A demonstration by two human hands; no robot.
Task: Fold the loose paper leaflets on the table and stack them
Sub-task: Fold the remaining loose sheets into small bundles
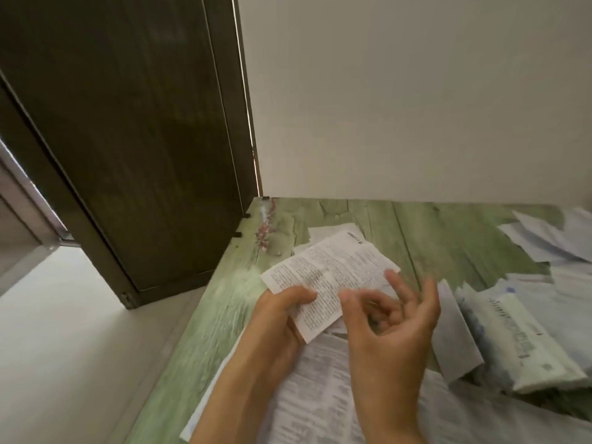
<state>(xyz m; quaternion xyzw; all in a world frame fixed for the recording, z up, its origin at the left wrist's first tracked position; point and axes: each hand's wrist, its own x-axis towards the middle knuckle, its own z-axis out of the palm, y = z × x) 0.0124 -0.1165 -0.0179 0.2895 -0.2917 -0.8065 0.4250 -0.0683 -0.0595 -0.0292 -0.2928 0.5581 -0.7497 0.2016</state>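
A small white leaflet (333, 277) with fine black print is held above the green table (416, 238). My left hand (282, 318) pinches its lower left edge, thumb on top. My right hand (390, 318) hovers beside the leaflet's right side with relaxed, spread fingers; it holds nothing. A larger printed sheet (317, 395) lies flat under my forearms. A folded white leaflet (330, 233) lies on the table behind the held one. Loose leaflets (519, 344) are heaped at the right.
A dark door (134, 139) stands open at the table's left edge, with pale floor (64, 315) below. A plain wall (416, 91) closes off the table's far side. More crumpled papers (551, 238) lie at the far right.
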